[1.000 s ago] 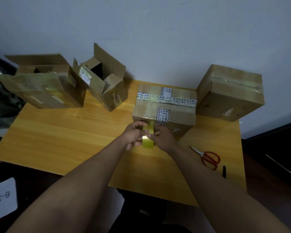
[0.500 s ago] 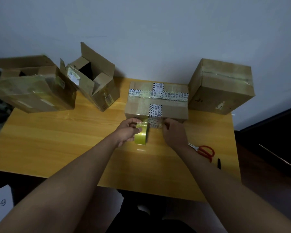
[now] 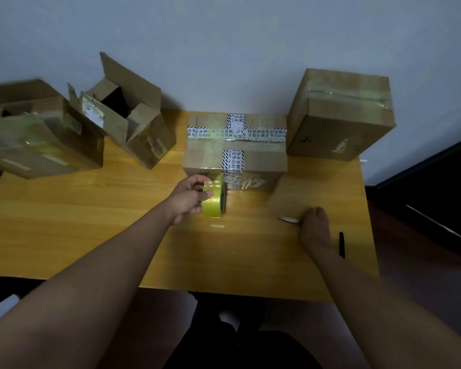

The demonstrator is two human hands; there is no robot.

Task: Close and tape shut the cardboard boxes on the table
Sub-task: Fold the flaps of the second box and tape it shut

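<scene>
Taping is under way on the middle box (image 3: 234,153), which sits shut near the counter's (image 3: 91,235) centre, toward twelve o'clock from the person. Its top already carries crossed strips of printed black-and-white tape, and a stretch of clear tape runs from its near face out to the yellow tape roll (image 3: 214,198). The left hand (image 3: 190,197) grips that roll, fingers curled over the top and thumb pressed on the side, holding it just off the box's near face with the strip drawn taut. The right hand (image 3: 314,227) is down on the counter at about three o'clock from the roll, curled over the scissors (image 3: 289,219); only the blade tips show past the knuckles, so a full grip I can't confirm. My guess is the strip is about to be cut. A black pen (image 3: 341,245) lies just right of that hand.

At one o'clock the right-hand box (image 3: 338,115) stands closed with clear tape along its top seam, so that one looks finished. Over at ten o'clock, the small open box (image 3: 129,118) has its flaps standing up, and the big box (image 3: 35,134) at nine o'clock also looks open at the top. Roughly half the job seems left.
</scene>
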